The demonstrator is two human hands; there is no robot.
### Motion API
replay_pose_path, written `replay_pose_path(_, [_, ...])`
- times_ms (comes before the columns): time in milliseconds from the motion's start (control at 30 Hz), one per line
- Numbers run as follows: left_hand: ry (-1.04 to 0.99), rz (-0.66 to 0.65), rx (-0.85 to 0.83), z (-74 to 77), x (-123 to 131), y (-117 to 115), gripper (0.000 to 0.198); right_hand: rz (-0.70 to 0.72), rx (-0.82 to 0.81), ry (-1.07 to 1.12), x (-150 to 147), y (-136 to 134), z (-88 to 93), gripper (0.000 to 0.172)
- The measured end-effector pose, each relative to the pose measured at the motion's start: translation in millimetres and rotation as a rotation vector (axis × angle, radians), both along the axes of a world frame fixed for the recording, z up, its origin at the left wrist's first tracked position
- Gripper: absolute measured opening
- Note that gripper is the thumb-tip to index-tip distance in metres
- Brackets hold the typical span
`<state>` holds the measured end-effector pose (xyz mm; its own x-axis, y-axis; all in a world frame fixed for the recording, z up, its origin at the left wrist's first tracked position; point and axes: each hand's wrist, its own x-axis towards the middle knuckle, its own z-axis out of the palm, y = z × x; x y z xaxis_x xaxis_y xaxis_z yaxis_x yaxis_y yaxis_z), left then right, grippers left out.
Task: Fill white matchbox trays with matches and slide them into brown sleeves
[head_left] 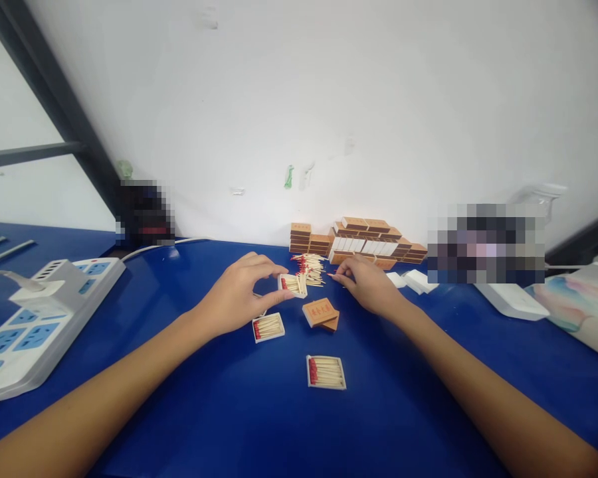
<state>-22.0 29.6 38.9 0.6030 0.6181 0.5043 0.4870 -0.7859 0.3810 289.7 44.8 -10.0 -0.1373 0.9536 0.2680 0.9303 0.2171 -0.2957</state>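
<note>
My left hand (239, 292) is closed around a small white matchbox tray (292, 284) partly filled with red-tipped matches, held just above the blue table (229, 411). My right hand (366, 284) pinches at the loose pile of matches (309, 265) just behind the tray; its fingertips are together, and what they hold is too small to see. Two filled trays lie nearer me, one (268, 326) under my left hand and one (325, 372) further forward. Two brown matchbox sleeves (321, 312) lie between my hands.
A stack of brown matchboxes and white trays (359, 242) stands against the white wall. A large white power strip (34, 318) with a plug lies at the left. White empty trays (413, 280), a flat white box (511, 300) and a colourful sheet (583, 309) lie at the right.
</note>
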Motion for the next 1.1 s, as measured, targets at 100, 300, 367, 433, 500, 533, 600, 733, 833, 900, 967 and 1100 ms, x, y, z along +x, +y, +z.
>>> replay_pose_path(100, [-0.007, -0.001, 0.008, -0.4, 0.1, 0.2, 0.031, 0.022, -0.03, 0.001, 0.8, -0.4, 0.5, 0.016])
replay_pose_path(300, [-0.018, 0.001, 0.006, -1.2, -0.3, -0.1, 0.032, 0.078, -0.08, -0.006, -2.7, -6.0, 4.5, 0.015])
replay_pose_path(367, [-0.014, 0.005, 0.006, -1.0, -0.5, 0.1, 0.033, 0.088, -0.1, -0.012, -5.2, -8.1, 6.0, 0.013])
replay_pose_path(433, [-0.01, 0.005, 0.012, -0.6, -0.5, 0.4, 0.033, 0.097, -0.12, -0.021, -7.3, -10.4, 7.9, 0.012])
replay_pose_path(500, [-0.011, 0.006, 0.013, -0.3, -0.5, 0.5, 0.033, 0.105, -0.139, -0.032, -8.1, -13.3, 10.5, 0.013])
replay_pose_path(533, [-0.013, 0.008, 0.011, -0.3, -0.5, 0.5, 0.033, 0.108, -0.147, -0.037, -7.8, -15.0, 12.1, 0.014])
replay_pose_path(600, [-0.015, 0.011, 0.006, -0.5, -0.5, 0.3, 0.033, 0.11, -0.157, -0.044, -6.2, -19.1, 15.7, 0.016])
replay_pose_path(733, [-0.02, 0.009, 0.012, -1.6, -0.8, -0.1, 0.032, 0.137, -0.166, -0.038, -4.3, -28.5, 22.6, 0.016])
replay_pose_path(833, [-0.026, 0.008, 0.017, -2.3, -0.9, 0.5, 0.032, 0.21, -0.176, -0.013, -12.5, -32.1, 24.4, 0.013])
replay_pose_path(900, [-0.023, 0.006, 0.02, -2.7, -0.8, 1.3, 0.032, 0.261, -0.163, 0.008, -23.3, -30.5, 22.2, 0.012])
replay_pose_path(967, [-0.021, 0.003, 0.026, -3.2, -0.7, 2.2, 0.032, 0.281, -0.12, 0.03, -35.1, -25.8, 17.1, 0.012])
replay_pose_path(1100, [-0.039, -0.001, 0.03, -4.4, -1.2, 2.9, 0.032, 0.205, 0.021, 0.078, -46.6, -14.2, 6.1, 0.015])
